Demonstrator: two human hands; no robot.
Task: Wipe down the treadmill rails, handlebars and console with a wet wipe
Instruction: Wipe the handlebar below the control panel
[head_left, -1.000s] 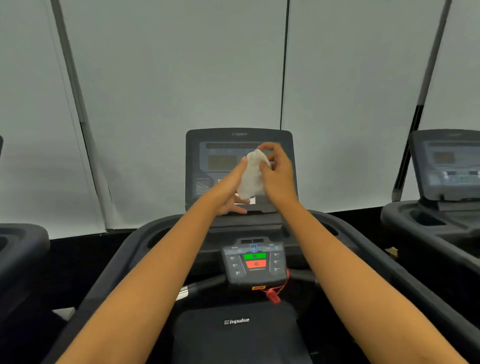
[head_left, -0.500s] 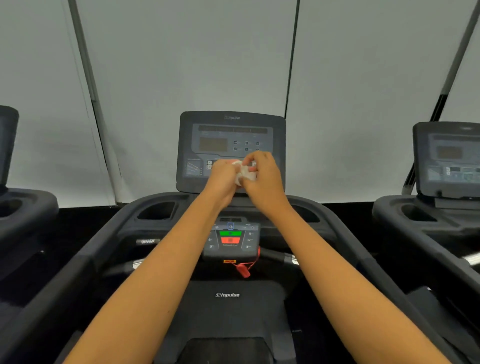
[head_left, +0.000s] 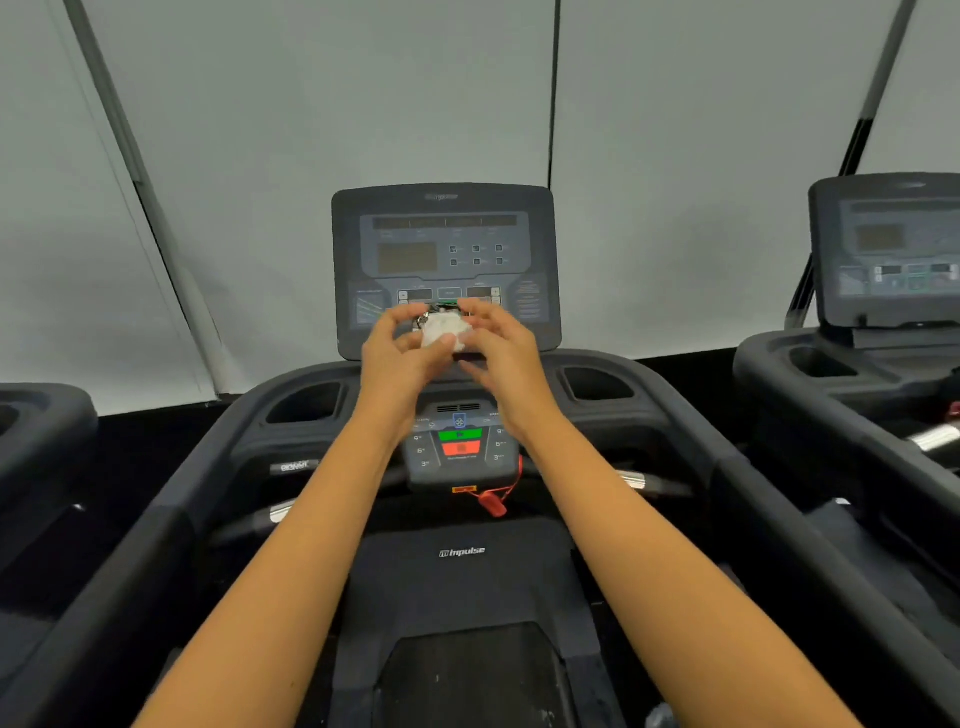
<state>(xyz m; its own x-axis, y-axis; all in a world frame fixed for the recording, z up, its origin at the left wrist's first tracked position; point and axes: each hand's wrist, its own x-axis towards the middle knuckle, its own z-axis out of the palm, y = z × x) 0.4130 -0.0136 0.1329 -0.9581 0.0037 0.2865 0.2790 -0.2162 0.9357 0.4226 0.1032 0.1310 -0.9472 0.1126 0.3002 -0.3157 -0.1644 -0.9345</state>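
Note:
A crumpled white wet wipe is bunched into a ball between both hands, in front of the lower part of the treadmill console. My left hand pinches it from the left with thumb and fingers. My right hand holds its right side, fingers partly spread. Below the hands sits the small control panel with a green and a red button. The dark side rails run down left and right, and the short handlebars with metal sensors stick out under the panel.
A red safety clip hangs on a cord under the control panel. Cup holders flank the console. Another treadmill stands close on the right and part of one on the left. Grey blinds fill the background.
The wipe went from an unfolded sheet held up at the console to a small ball squeezed between both hands. The hands dropped lower and the view pulled back slightly.

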